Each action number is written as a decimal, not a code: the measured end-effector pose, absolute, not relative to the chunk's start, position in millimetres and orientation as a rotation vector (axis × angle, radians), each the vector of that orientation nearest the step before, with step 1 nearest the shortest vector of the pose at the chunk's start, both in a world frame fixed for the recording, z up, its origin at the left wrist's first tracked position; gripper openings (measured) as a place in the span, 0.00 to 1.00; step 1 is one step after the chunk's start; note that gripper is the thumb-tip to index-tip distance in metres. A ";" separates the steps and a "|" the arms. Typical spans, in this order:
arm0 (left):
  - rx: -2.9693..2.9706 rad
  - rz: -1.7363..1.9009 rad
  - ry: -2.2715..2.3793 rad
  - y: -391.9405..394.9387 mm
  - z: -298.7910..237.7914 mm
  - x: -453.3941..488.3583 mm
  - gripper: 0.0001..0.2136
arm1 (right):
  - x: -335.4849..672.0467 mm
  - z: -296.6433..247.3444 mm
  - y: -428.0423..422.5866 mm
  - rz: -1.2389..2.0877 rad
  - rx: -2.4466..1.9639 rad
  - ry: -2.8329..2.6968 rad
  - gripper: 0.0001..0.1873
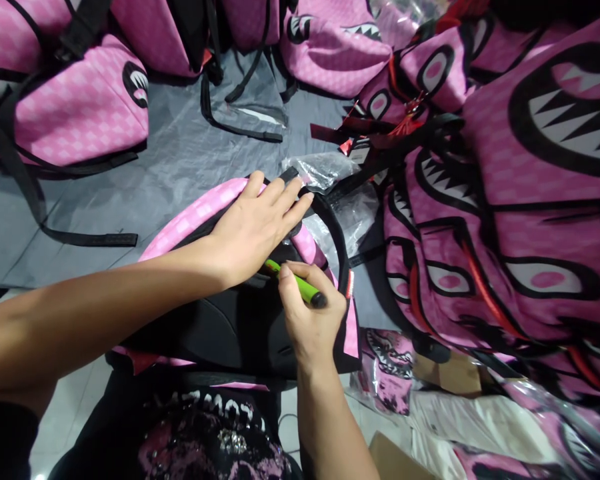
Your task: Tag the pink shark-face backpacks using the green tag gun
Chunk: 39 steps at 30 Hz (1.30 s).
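Observation:
In front of me a pink and black backpack [190, 327] lies with its black side up at the near edge of the table. My left hand [257, 220] rests flat across its pink checkered strap and upper part, fingers stretched out. Closed around a bright green tool with a black end [307, 291] is my right hand [313, 313]. The tool's tip points toward the backpack beneath my left palm, and that spot is partly hidden. A black strap [336, 233] loops up just right of my hands.
Pink backpacks with shark-mouth prints [545, 253] are piled on the right. More pink bags [85, 107] stand at the back and left on the grey table cover [170, 153]. Clear plastic wrap [355, 213] lies behind the backpack. A cardboard box [447, 373] sits lower right.

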<state>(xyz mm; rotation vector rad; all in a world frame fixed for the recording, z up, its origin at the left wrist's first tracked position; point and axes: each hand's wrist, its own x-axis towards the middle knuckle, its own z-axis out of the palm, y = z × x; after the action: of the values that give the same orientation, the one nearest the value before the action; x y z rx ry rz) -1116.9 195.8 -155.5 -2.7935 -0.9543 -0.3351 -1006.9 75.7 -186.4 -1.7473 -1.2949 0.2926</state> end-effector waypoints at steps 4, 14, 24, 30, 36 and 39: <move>-2.865 -0.328 -0.961 196.6 -153.7 -1116.7 0.31 | -1009.9 -183.7 77.8 0.233 -1.786 -1.328 0.08; -2.934 -0.371 -0.997 196.1 -151.6 -1117.5 0.32 | -1008.5 -171.5 76.5 0.350 -1.846 -1.373 0.05; -2.809 -0.322 -0.965 194.8 -155.4 -1117.3 0.32 | -1003.9 -170.1 76.6 0.342 -1.842 -1.415 0.05; -2.768 -0.287 -0.974 195.3 -155.1 -1117.4 0.33 | -1001.5 -167.7 79.2 0.386 -1.867 -1.410 0.06; -2.818 -0.320 -0.973 195.3 -154.9 -1117.9 0.33 | -1000.3 -169.2 78.1 0.402 -1.864 -1.387 0.06; -2.884 -0.348 -0.986 196.1 -155.2 -1117.5 0.33 | -1004.5 -171.2 78.1 0.403 -1.858 -1.356 0.07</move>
<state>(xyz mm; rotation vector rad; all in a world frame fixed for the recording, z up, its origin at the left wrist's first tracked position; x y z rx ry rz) -1117.5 196.1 -155.2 -2.8836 -0.9857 -0.3477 -1004.5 78.1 -171.2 -1.8583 -1.3557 0.4035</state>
